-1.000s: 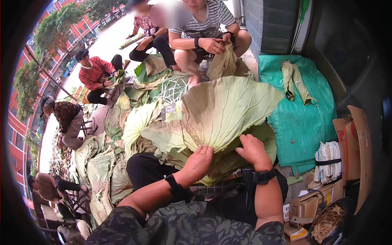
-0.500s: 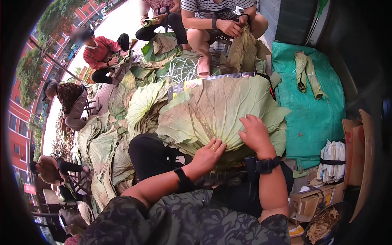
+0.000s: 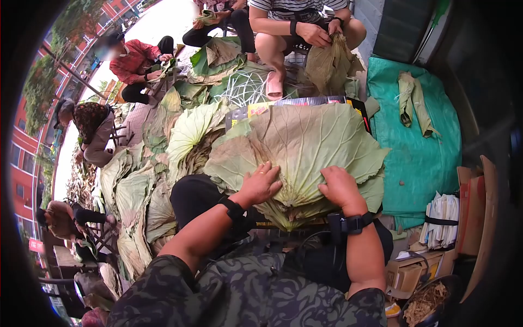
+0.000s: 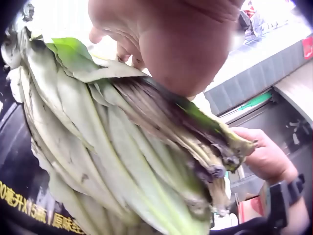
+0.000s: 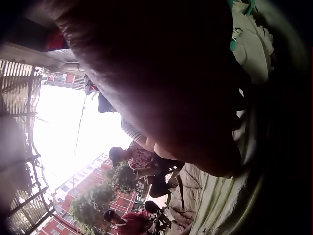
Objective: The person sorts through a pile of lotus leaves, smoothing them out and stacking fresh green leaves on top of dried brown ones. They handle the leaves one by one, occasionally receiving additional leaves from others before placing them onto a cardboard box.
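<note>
A stack of large dried leaves [image 3: 305, 141], green with brown patches, lies spread on a dark printed box [image 3: 359, 111] before the wearer. My left hand [image 3: 259, 186] rests on the leaf's left part, its fingers spread. On the right part lies my right hand [image 3: 342, 188], fingers relaxed on the surface. The left wrist view shows the layered leaf edges [image 4: 112, 147] beneath the left hand [image 4: 166, 44], with the right hand [image 4: 264, 154] beyond. In the right wrist view the right hand [image 5: 161, 83] is dark over the pale leaf.
More leaves [image 3: 133, 191] are heaped at left. A green tarp [image 3: 419, 169] at right bears two rolled leaf bundles [image 3: 406, 101]. Bundled papers [image 3: 440, 220], cardboard [image 3: 474, 212] and a bowl of scraps [image 3: 427, 302] stand lower right. Several people sit around, one holding a folded leaf [image 3: 329, 65].
The raised leaf has come down flat over the stack. My left hand has left the leaf's gathered centre and moved left, its fingers now spread. The view has shifted.
</note>
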`<state>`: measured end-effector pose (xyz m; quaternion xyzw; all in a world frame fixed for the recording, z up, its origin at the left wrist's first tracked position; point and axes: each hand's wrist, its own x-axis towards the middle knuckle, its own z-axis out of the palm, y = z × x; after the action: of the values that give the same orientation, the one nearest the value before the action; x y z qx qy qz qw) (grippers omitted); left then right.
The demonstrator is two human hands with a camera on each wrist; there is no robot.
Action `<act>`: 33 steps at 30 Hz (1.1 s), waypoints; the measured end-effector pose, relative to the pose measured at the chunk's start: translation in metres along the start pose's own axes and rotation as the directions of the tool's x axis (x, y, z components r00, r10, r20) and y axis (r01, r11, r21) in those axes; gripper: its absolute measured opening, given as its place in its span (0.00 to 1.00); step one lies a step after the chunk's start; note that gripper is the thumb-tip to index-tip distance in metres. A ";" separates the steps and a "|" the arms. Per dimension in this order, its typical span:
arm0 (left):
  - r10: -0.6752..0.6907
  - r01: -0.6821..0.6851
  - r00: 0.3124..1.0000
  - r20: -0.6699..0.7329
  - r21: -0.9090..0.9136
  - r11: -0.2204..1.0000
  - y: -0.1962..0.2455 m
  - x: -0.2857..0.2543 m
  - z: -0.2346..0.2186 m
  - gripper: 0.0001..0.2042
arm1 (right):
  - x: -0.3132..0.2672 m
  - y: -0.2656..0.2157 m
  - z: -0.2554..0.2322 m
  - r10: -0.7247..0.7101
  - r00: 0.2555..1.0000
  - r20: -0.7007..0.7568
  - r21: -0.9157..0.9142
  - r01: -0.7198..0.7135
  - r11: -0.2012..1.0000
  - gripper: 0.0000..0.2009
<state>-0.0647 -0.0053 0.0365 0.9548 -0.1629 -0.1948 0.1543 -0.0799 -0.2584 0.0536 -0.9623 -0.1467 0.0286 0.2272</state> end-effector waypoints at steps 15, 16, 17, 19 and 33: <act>0.239 -0.244 0.965 0.109 0.038 0.969 0.064 0.002 0.005 0.35 | -0.016 0.061 -0.008 0.514 0.852 -0.104 -0.257 -0.522 0.813 0.09; 0.248 -0.253 0.963 0.104 0.036 0.967 0.062 0.002 0.006 0.35 | -0.015 0.066 -0.002 0.478 0.871 -0.110 -0.270 -0.489 0.829 0.08; 0.246 -0.250 0.965 0.089 0.038 0.967 0.061 0.003 0.007 0.35 | -0.013 0.068 0.002 0.439 0.891 -0.117 -0.282 -0.453 0.846 0.07; 0.254 -0.258 0.963 0.093 0.039 0.965 0.061 0.004 0.010 0.35 | -0.014 0.073 0.007 0.357 0.914 -0.193 -0.308 -0.402 0.862 0.06; 0.297 -0.290 0.939 0.172 -0.067 0.955 0.058 0.000 0.000 0.35 | -0.009 0.013 -0.026 0.066 0.925 -0.374 0.111 -0.027 0.994 0.13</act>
<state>-0.0793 -0.0570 0.0573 0.8950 -0.3128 -0.2583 0.1855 -0.0812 -0.2836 0.0711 -0.9400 -0.0757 -0.1439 0.3000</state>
